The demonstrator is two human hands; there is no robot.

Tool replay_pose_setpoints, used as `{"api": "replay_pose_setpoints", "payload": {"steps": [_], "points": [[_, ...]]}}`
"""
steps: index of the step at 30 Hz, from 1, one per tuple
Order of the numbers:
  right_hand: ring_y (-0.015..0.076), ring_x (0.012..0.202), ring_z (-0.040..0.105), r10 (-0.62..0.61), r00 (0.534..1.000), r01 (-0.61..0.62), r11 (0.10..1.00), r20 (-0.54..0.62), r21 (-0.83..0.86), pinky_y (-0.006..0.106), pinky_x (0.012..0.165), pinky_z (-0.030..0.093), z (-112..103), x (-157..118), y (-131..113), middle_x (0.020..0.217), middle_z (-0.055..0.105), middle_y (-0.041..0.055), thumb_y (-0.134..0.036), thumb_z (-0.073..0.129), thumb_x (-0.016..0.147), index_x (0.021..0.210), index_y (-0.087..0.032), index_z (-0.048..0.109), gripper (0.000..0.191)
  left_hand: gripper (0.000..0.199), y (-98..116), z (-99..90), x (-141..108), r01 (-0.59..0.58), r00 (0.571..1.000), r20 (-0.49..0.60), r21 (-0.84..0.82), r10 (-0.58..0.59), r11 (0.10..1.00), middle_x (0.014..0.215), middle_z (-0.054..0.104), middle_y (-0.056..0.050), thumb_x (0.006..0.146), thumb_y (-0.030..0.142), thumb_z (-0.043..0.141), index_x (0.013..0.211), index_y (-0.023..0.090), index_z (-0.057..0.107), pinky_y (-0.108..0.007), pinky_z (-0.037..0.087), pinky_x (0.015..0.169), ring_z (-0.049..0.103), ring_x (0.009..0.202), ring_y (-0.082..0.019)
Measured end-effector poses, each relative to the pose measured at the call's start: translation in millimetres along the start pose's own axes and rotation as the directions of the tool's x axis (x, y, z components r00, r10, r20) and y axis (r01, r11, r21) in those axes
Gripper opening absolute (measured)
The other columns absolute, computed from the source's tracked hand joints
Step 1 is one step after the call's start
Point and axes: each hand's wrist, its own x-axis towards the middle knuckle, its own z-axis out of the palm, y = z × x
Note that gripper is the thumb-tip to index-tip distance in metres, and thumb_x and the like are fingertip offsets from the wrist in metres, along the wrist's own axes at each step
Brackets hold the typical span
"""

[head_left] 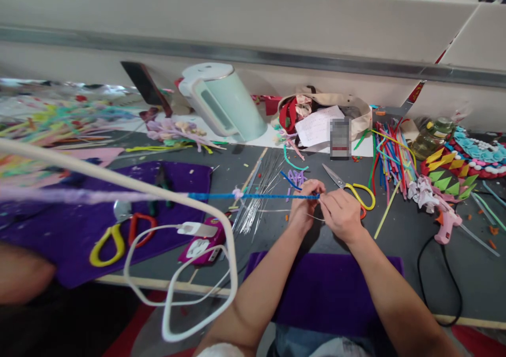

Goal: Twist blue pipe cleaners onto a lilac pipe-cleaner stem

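Observation:
A long thin rod, covered in blue with a pale lilac stretch toward the left, runs across the view to my hands. My left hand closes around its blue end. My right hand pinches at the tip, its fingers pressed together beside the left ones. What exactly sits between the right fingertips is hidden. A thin pale wire loops below both hands. Just beyond them lie short purple curled pieces and scissors with yellow and red handles.
Silver wires lie left of my hands. Coloured strips and a pink glue gun are at right. A mint kettle stands behind. A white cable crosses the front left; more scissors rest on purple cloth.

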Motion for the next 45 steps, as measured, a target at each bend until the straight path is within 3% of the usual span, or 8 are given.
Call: {"api": "replay_pose_setpoints", "payload": {"steps": [8,18,29,38,45], "points": [[0.0168,0.071,0.053,0.047,0.998,-0.046,0.999,-0.046,0.007,0.030,0.066,0.041,-3,0,6,0.068,0.058,0.0055,-0.016,0.044,0.088,0.081,-0.018,0.060,0.017,0.016,0,1.7,0,0.081,0.994,-0.080,0.051,-0.077,0.995,0.058,0.051,0.002,0.063,0.031,0.061,0.062,0.016,0.056,-0.018,0.035,0.041,0.046,0.048,-0.008],[0.0165,0.071,0.055,0.072,0.992,-0.066,0.996,-0.103,0.059,0.029,0.067,0.043,-2,-1,10,0.071,0.061,0.0059,-0.015,0.047,0.086,0.082,-0.017,0.060,0.014,0.020,0,-3.0,4,0.138,0.990,-0.040,0.016,-0.137,0.990,0.059,0.055,0.002,0.059,0.028,0.069,0.066,0.014,0.056,-0.019,0.040,0.043,0.048,0.046,-0.007],[0.0154,0.069,0.056,0.291,0.945,-0.255,0.941,-0.150,0.224,0.028,0.066,0.044,4,-4,13,0.069,0.061,0.0044,-0.019,0.050,0.085,0.078,-0.018,0.061,0.013,0.014,-5,-8.8,7,0.111,0.993,0.041,-0.021,-0.110,0.994,0.052,0.052,0.003,0.059,0.021,0.067,0.070,0.013,0.062,-0.020,0.039,0.045,0.046,0.047,-0.008],[0.0173,0.074,0.057,0.183,0.976,-0.167,0.977,-0.120,0.131,0.030,0.069,0.043,2,-6,17,0.074,0.063,0.0062,-0.017,0.051,0.084,0.082,-0.018,0.062,0.012,0.020,-4,-7.8,8,0.097,0.995,-0.009,0.052,-0.097,0.994,0.054,0.055,0.002,0.057,0.023,0.075,0.069,0.012,0.065,-0.019,0.037,0.044,0.044,0.044,-0.006],[0.0147,0.066,0.055,0.367,0.919,-0.312,0.898,-0.141,0.309,0.028,0.065,0.044,0,-1,13,0.069,0.061,0.0032,-0.021,0.052,0.084,0.077,-0.019,0.062,0.012,0.022,-5,-11.9,8,0.140,0.988,0.061,0.018,-0.140,0.990,0.053,0.054,0.002,0.059,0.026,0.076,0.073,0.012,0.065,-0.019,0.038,0.045,0.046,0.047,-0.006]]}}
